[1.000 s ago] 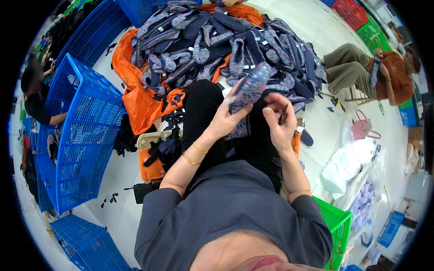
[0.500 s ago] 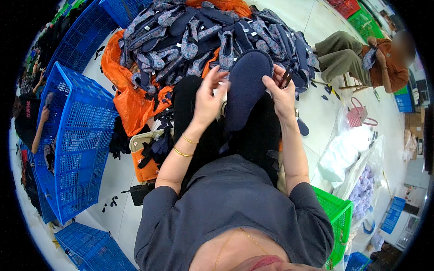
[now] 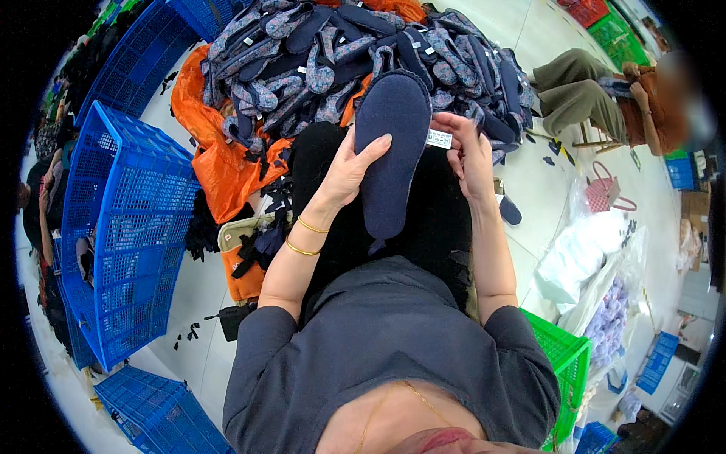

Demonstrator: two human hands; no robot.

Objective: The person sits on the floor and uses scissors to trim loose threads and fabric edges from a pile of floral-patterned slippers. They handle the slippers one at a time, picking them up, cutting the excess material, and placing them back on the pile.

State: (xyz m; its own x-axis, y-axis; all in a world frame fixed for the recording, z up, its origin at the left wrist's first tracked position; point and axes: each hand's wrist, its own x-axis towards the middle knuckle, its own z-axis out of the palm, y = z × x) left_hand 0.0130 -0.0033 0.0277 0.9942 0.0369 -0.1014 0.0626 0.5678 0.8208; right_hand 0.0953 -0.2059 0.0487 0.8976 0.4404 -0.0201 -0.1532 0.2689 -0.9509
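The left hand [image 3: 346,175], off the slipper [image 3: 399,155] half a second ago, now grips it above the lap [image 3: 439,219], thumb [image 3: 374,151] across the navy sole [image 3: 389,200] — so the right hand [image 3: 474,163] seems relieved of its weight, bent fingers by a white label [image 3: 439,139]; whether they pinch it, I cannot tell. The tall blue crate [image 3: 142,250] holds some dark, mottled pieces [image 3: 85,259]; the green crate's [image 3: 566,363] contents are hidden.
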